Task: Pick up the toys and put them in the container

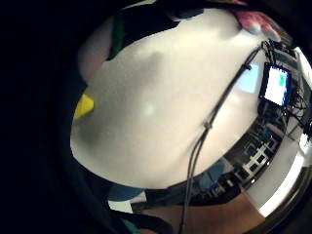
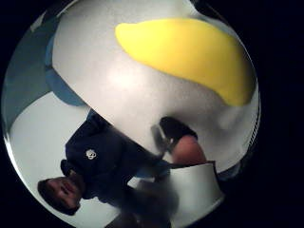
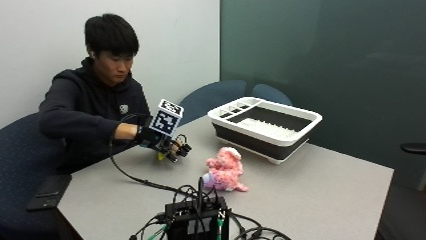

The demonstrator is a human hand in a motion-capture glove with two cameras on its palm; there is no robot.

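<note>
Yellow toy point(image 2: 190, 52) lies on the table, pink plush toy point(image 3: 225, 170) nearby — white-rimmed container point(image 3: 265, 125) (dark walls) beyond.

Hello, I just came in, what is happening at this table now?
A person sits at the table and reaches with the gloved right hand down to a yellow toy, which lies on the table right under the palm. It is unclear whether the toy is gripped yet. A pink plush toy sits on the table nearer the middle, untouched. The white and black container stands farther back, with neither toy in it.
</note>
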